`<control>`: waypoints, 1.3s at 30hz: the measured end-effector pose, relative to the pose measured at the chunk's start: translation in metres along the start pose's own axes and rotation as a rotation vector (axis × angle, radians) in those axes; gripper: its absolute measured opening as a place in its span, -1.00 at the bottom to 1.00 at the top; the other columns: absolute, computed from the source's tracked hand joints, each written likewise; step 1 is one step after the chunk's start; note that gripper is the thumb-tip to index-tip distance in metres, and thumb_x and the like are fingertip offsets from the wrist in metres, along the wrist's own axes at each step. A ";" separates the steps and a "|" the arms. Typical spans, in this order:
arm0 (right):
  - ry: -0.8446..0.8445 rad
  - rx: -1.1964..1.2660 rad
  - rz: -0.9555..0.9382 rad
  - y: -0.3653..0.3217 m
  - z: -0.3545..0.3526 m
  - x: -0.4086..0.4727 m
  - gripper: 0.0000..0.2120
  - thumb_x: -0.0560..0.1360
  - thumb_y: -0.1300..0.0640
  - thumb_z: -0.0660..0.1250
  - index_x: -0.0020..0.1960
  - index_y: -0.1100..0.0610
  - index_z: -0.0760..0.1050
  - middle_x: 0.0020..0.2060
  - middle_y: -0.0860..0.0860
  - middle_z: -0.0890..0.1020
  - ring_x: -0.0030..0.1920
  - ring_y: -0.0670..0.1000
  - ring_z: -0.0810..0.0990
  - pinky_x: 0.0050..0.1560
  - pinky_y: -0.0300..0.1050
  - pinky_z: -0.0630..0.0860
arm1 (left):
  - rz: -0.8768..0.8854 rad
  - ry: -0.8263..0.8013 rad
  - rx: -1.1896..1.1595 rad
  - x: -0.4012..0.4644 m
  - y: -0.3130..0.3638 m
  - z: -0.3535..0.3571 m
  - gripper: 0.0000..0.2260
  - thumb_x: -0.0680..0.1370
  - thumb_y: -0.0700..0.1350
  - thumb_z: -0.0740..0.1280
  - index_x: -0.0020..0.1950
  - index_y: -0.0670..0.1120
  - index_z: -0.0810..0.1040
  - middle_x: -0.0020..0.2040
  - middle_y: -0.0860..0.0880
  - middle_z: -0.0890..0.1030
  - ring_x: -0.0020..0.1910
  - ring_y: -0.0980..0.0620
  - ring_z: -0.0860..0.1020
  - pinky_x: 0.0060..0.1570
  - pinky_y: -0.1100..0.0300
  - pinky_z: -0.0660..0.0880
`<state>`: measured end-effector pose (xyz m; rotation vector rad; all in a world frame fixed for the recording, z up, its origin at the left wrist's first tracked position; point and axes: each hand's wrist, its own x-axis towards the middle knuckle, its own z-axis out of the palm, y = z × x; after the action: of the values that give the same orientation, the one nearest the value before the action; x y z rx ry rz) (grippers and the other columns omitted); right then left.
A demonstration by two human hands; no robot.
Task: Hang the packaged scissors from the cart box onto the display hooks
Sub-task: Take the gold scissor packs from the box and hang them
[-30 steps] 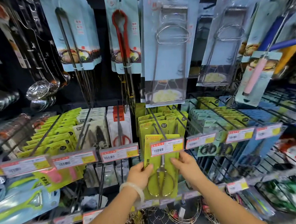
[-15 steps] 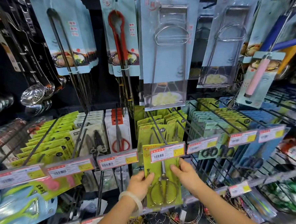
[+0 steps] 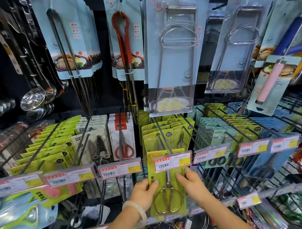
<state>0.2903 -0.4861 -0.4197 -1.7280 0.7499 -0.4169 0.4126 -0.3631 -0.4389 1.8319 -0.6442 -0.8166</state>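
Shop pegboard display | lime-green carded scissors pack just below white price tag, at hook tip | left hand, right hand pinch its side edges | light, stiff card, slick blister: grip edges

Both hands are gripping a green scissors pack at the front of a display hook, the left hand pinching its left edge and the right hand its right edge, just under a price tag, with more green packs hanging behind.
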 end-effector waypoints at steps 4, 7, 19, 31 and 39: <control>0.016 -0.004 -0.038 0.002 -0.001 -0.005 -0.80 0.59 0.20 0.18 0.16 -0.01 0.44 0.08 -0.13 0.59 0.14 -0.14 0.54 0.19 -0.23 0.42 | 0.027 -0.041 -0.003 0.001 -0.003 0.002 -0.89 0.58 -0.03 0.26 -0.02 0.05 0.59 0.00 -0.07 0.67 0.01 -0.04 0.63 0.12 0.00 0.55; 0.040 -0.004 -0.056 0.003 -0.001 -0.007 -0.80 0.59 0.19 0.18 0.16 -0.01 0.45 0.08 -0.12 0.60 0.16 -0.12 0.54 0.26 -0.13 0.42 | 0.046 -0.041 -0.028 0.003 -0.006 0.003 -0.89 0.58 -0.07 0.26 -0.04 0.05 0.58 -0.03 -0.06 0.67 -0.02 -0.03 0.62 0.08 0.03 0.56; 0.059 0.048 0.016 0.007 0.009 -0.013 -0.87 0.59 0.19 0.19 0.06 0.10 0.50 -0.08 -0.04 0.64 -0.04 -0.11 0.61 -0.04 -0.26 0.52 | 0.074 -0.020 -0.073 -0.003 -0.009 -0.001 -0.87 0.57 -0.13 0.29 -0.13 0.06 0.56 -0.20 0.12 0.63 -0.27 0.25 0.58 -0.18 0.32 0.53; 0.144 0.030 0.042 -0.008 0.010 -0.011 -0.79 0.60 0.19 0.17 -0.22 0.12 0.34 -0.32 -0.08 0.43 -0.30 -0.15 0.41 -0.26 -0.37 0.35 | 0.057 0.036 -0.037 0.000 -0.004 0.003 -0.78 0.56 0.00 0.27 -0.09 -0.15 0.55 -0.13 -0.19 0.62 -0.16 -0.11 0.59 0.01 -0.09 0.55; 0.132 0.092 0.115 -0.005 0.017 -0.005 -0.85 0.60 0.16 0.17 0.09 0.15 0.47 -0.04 -0.05 0.61 -0.01 -0.08 0.56 0.15 -0.08 0.45 | 0.026 0.048 -0.056 -0.004 -0.001 0.003 -0.79 0.60 -0.05 0.22 -0.24 -0.02 0.44 -0.41 0.06 0.41 -0.41 0.11 0.38 -0.39 0.28 0.30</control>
<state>0.2989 -0.4693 -0.4191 -1.5746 0.9066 -0.4822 0.4078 -0.3616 -0.4399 1.7835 -0.6078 -0.7644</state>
